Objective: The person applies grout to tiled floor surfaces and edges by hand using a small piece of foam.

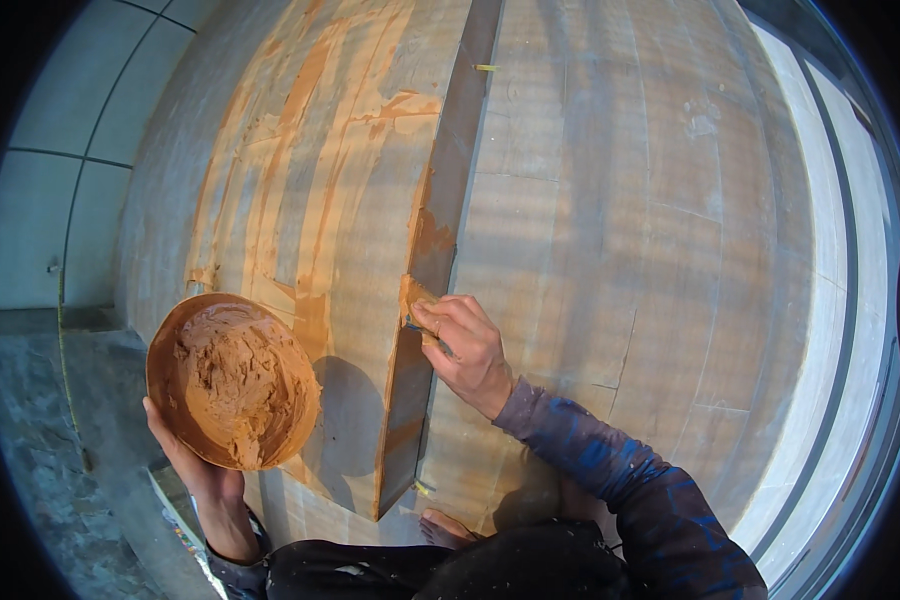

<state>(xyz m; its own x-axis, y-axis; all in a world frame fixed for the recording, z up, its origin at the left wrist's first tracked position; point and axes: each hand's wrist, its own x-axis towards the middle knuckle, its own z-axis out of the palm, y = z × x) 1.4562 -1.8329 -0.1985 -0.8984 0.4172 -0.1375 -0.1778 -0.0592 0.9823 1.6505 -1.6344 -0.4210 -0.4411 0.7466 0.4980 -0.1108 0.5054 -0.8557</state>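
My left hand (198, 475) grips a round bowl (308, 400) from below and the side. Thick orange-brown paste (232, 375) fills much of it, its surface churned and lumpy. Closed round a small putty knife (416, 308), my right hand (467, 352) works at the long edge of a raised slab. The blade, coated in paste, touches that edge or sits very close to it. Orange smears streak the slab's top (360, 230), and patches of the same paste cling to its narrow side face (440, 215).
Wood-look floor tiles (620, 250) lie lower, right of the slab. Small yellow pieces (485, 68) sit along its foot. A pale track or sill (820, 330) curves along the far right. Large grey panels (60, 110) stand at the left. My bare foot (445, 528) is by the slab's near corner.
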